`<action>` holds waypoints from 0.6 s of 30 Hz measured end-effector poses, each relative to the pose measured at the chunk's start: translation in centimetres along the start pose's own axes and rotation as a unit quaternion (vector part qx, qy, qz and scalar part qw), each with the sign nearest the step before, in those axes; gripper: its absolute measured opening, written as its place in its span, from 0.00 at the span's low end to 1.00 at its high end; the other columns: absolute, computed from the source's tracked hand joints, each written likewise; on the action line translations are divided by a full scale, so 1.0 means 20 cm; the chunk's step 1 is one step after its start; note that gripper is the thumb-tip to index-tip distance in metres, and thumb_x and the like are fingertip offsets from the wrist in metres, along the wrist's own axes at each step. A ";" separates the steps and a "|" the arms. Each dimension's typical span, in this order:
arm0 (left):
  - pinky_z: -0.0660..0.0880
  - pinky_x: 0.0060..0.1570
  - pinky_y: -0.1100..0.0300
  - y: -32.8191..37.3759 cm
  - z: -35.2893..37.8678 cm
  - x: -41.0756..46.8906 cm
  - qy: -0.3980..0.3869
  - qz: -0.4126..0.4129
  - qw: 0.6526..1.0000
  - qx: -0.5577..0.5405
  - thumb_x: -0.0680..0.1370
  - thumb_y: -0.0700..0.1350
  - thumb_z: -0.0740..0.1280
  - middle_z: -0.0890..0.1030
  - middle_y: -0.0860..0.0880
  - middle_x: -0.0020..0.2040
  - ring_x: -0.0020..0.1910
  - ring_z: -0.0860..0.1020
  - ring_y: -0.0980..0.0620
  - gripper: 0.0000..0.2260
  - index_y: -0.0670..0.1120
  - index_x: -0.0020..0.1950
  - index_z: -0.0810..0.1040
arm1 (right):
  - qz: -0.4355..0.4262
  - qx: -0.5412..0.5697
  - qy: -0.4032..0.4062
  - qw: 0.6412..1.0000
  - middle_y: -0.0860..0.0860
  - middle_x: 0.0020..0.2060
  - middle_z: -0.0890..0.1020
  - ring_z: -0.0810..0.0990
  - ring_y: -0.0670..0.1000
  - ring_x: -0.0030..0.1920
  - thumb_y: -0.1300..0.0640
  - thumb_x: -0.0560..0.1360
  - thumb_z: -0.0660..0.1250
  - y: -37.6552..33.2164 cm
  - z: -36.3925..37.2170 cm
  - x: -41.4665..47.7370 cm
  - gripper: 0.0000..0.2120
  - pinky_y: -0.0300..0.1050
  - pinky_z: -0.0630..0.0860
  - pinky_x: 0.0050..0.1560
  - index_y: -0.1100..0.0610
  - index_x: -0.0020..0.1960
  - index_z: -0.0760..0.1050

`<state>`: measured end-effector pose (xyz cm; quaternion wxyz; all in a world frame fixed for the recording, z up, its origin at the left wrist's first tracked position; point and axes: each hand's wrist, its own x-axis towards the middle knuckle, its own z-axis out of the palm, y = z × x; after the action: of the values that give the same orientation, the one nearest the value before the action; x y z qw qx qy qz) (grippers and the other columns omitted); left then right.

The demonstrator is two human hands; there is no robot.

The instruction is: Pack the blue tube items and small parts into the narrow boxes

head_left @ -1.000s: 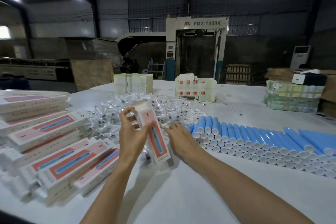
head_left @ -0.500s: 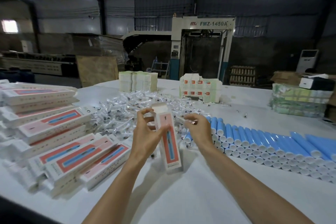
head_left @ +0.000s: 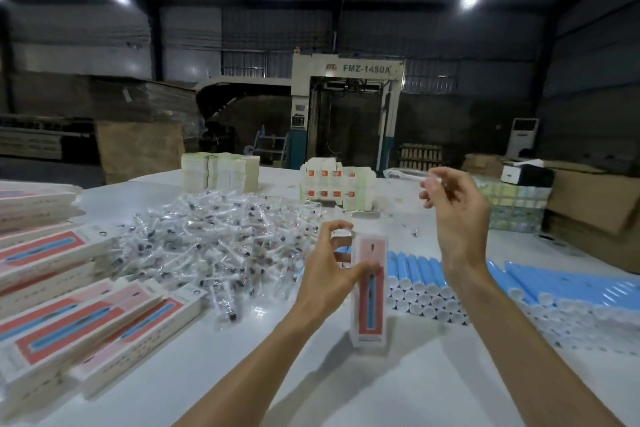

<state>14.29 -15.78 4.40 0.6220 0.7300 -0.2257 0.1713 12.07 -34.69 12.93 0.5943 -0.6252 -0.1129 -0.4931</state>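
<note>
1. Dim warehouse fills the background, with a pale machine lettered FMZ-1450A (head_left: 346, 107); nearer, I see a white table (head_left: 242, 385).
2. One narrow white carton with a red panel and a printed blue tube (head_left: 370, 308) stands upright, its lower end at the tabletop.
3. The left hand (head_left: 329, 274) grips the carton near its top, thumb across the front; the top flap is too blurred for me to read.
4. The right hand (head_left: 453, 218) is raised above and to the right of the carton, pinching a small clear-wrapped part (head_left: 405, 174).
5. A heap of clear-wrapped small parts (head_left: 214, 239) lies to the carton's left and rows of white-capped blue tubes (head_left: 426, 284) just to its right, with flat stacked cartons (head_left: 69, 305) at far left.
</note>
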 end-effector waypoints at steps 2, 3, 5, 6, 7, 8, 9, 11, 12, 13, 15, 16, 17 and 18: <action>0.84 0.48 0.61 -0.04 0.07 -0.02 -0.007 0.004 1.000 -0.016 0.73 0.47 0.82 0.83 0.62 0.56 0.55 0.83 0.62 0.29 0.60 0.66 0.69 | -0.041 -0.048 -0.020 0.998 0.48 0.43 0.85 0.84 0.47 0.43 0.57 0.83 0.68 0.02 -0.06 0.03 0.06 0.37 0.80 0.45 0.52 0.59 0.81; 0.83 0.46 0.64 -0.06 0.10 -0.04 -0.012 0.009 1.000 -0.020 0.73 0.47 0.82 0.83 0.63 0.55 0.55 0.83 0.63 0.29 0.61 0.67 0.69 | -0.053 -0.068 -0.037 0.996 0.48 0.43 0.84 0.84 0.47 0.43 0.58 0.84 0.68 0.03 -0.08 0.04 0.07 0.38 0.80 0.45 0.53 0.61 0.80; 0.81 0.45 0.67 -0.08 0.13 -0.05 -0.016 0.009 1.000 -0.022 0.74 0.48 0.82 0.84 0.63 0.56 0.55 0.83 0.62 0.30 0.63 0.68 0.69 | -0.046 -0.090 -0.077 0.992 0.47 0.44 0.82 0.84 0.47 0.44 0.60 0.83 0.69 0.04 -0.09 0.05 0.11 0.39 0.81 0.47 0.54 0.64 0.74; 0.80 0.46 0.68 -0.08 0.14 -0.06 -0.014 0.005 1.000 -0.022 0.74 0.49 0.81 0.84 0.62 0.57 0.55 0.83 0.62 0.30 0.64 0.68 0.69 | -0.035 -0.098 -0.099 0.990 0.46 0.45 0.81 0.84 0.47 0.46 0.61 0.81 0.70 0.05 -0.09 0.04 0.13 0.40 0.82 0.49 0.54 0.64 0.72; 0.80 0.46 0.68 -0.08 0.14 -0.07 -0.012 0.003 1.000 -0.021 0.74 0.49 0.81 0.84 0.61 0.59 0.55 0.83 0.63 0.29 0.66 0.68 0.69 | -0.029 -0.108 -0.117 0.987 0.46 0.46 0.81 0.84 0.47 0.47 0.61 0.81 0.71 0.05 -0.09 0.04 0.13 0.42 0.82 0.51 0.54 0.63 0.72; 0.80 0.46 0.68 -0.08 0.15 -0.07 -0.012 0.000 1.000 -0.020 0.75 0.49 0.81 0.84 0.60 0.60 0.54 0.83 0.63 0.29 0.66 0.68 0.69 | -0.028 -0.124 -0.133 0.983 0.46 0.47 0.82 0.84 0.47 0.48 0.60 0.80 0.71 0.04 -0.09 0.03 0.11 0.43 0.83 0.52 0.54 0.61 0.74; 0.81 0.46 0.67 -0.08 0.15 -0.07 -0.011 -0.005 1.000 -0.021 0.75 0.49 0.80 0.84 0.58 0.61 0.54 0.83 0.62 0.29 0.65 0.69 0.69 | -0.032 -0.143 -0.146 0.978 0.45 0.48 0.83 0.84 0.47 0.49 0.59 0.81 0.71 0.04 -0.09 0.03 0.09 0.43 0.83 0.53 0.54 0.60 0.77; 0.83 0.48 0.63 -0.09 0.14 -0.06 -0.009 -0.014 1.000 -0.025 0.76 0.50 0.80 0.84 0.55 0.63 0.54 0.84 0.60 0.30 0.63 0.71 0.68 | -0.059 -0.187 -0.171 0.965 0.44 0.47 0.83 0.83 0.43 0.49 0.57 0.82 0.70 0.03 -0.09 0.03 0.06 0.37 0.80 0.50 0.53 0.58 0.79; 0.84 0.50 0.60 -0.09 0.15 -0.06 -0.009 -0.017 0.999 -0.025 0.76 0.50 0.80 0.84 0.55 0.63 0.55 0.84 0.59 0.30 0.63 0.72 0.68 | -0.074 -0.210 -0.191 0.956 0.43 0.45 0.82 0.82 0.41 0.48 0.57 0.82 0.69 0.01 -0.10 0.03 0.05 0.33 0.78 0.48 0.53 0.58 0.80; 0.85 0.52 0.58 -0.09 0.14 -0.06 -0.008 -0.019 0.999 -0.024 0.76 0.49 0.80 0.84 0.54 0.64 0.55 0.84 0.59 0.30 0.63 0.72 0.68 | -0.083 -0.232 -0.219 0.944 0.42 0.44 0.81 0.81 0.40 0.47 0.57 0.82 0.69 0.00 -0.10 0.04 0.06 0.30 0.76 0.46 0.53 0.58 0.81; 0.85 0.53 0.54 -0.10 0.14 -0.06 -0.008 -0.017 1.000 -0.022 0.76 0.50 0.80 0.84 0.55 0.63 0.56 0.84 0.59 0.30 0.63 0.71 0.69 | -0.094 -0.282 -0.282 0.912 0.41 0.44 0.80 0.79 0.41 0.45 0.58 0.82 0.68 -0.02 -0.09 0.05 0.07 0.29 0.73 0.46 0.54 0.59 0.81; 0.84 0.54 0.55 -0.10 0.14 -0.06 -0.007 -0.014 1.000 -0.020 0.76 0.50 0.80 0.84 0.55 0.63 0.55 0.84 0.59 0.30 0.62 0.72 0.69 | -0.097 -0.304 -0.312 0.895 0.41 0.44 0.79 0.79 0.41 0.45 0.58 0.83 0.67 -0.03 -0.08 0.05 0.08 0.31 0.73 0.47 0.55 0.60 0.81; 0.84 0.54 0.56 -0.10 0.14 -0.06 -0.007 -0.010 1.000 -0.018 0.76 0.50 0.80 0.84 0.55 0.62 0.55 0.83 0.60 0.30 0.62 0.72 0.69 | -0.095 -0.321 -0.341 0.878 0.43 0.45 0.80 0.78 0.41 0.45 0.59 0.83 0.67 -0.03 -0.07 0.04 0.08 0.33 0.72 0.48 0.56 0.61 0.81; 0.84 0.54 0.57 -0.09 0.14 -0.06 -0.008 -0.007 1.000 -0.015 0.76 0.50 0.80 0.84 0.56 0.62 0.55 0.83 0.62 0.31 0.61 0.73 0.68 | -0.089 -0.336 -0.370 0.862 0.45 0.46 0.80 0.77 0.42 0.45 0.59 0.82 0.67 -0.03 -0.06 0.03 0.09 0.36 0.72 0.48 0.56 0.62 0.80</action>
<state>14.30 -18.10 1.80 0.6320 0.7237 -0.2275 0.1579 11.33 -35.79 13.66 0.2165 -0.9105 -0.2074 -0.2848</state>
